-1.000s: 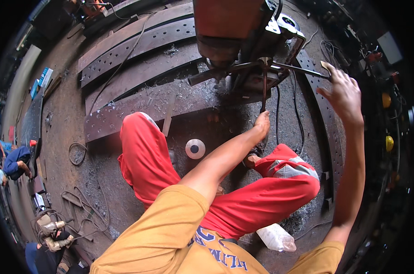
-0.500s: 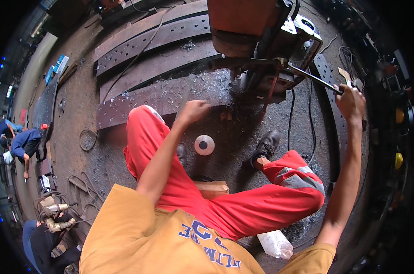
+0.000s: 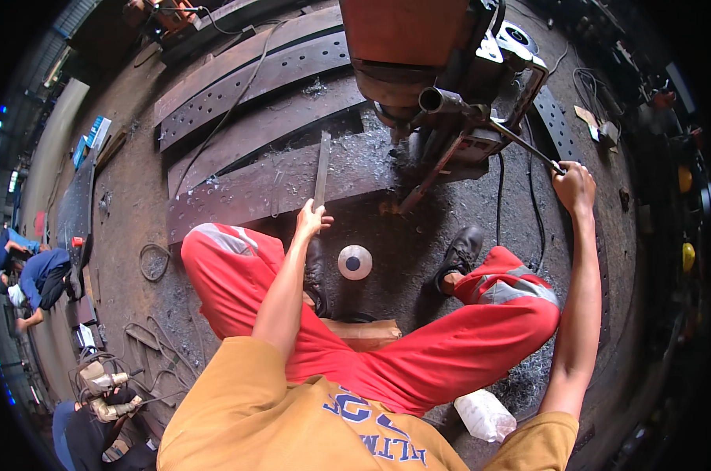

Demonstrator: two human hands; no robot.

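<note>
My left hand (image 3: pixel 314 220) is closed around the lower end of a flat metal strip (image 3: pixel 322 169), whose far end lies over a dark steel plate (image 3: pixel 253 184) strewn with metal shavings. My right hand (image 3: pixel 575 187) grips the end of a long feed lever (image 3: pixel 524 145) on a drilling machine. The machine has an orange motor housing (image 3: pixel 406 35) and stands over the plates ahead of me. Another arm of its lever, a pipe (image 3: pixel 434 100), points toward the left. The drill tip is in shadow and hard to make out.
A pale round bottle (image 3: pixel 355 263) with a dark top stands between my shoes, near a cardboard piece (image 3: pixel 363 334). Several drilled plates (image 3: pixel 253 86) lie beyond. Cables (image 3: pixel 535 212) run along the floor at right. A clear plastic bottle (image 3: pixel 485 416) lies near my right thigh. People (image 3: pixel 41 271) work at far left.
My left hand has lowered and come left, and the strip in it now shows clearly. My right hand has moved left and slightly down with the lever, which has turned. My left knee has swung outward.
</note>
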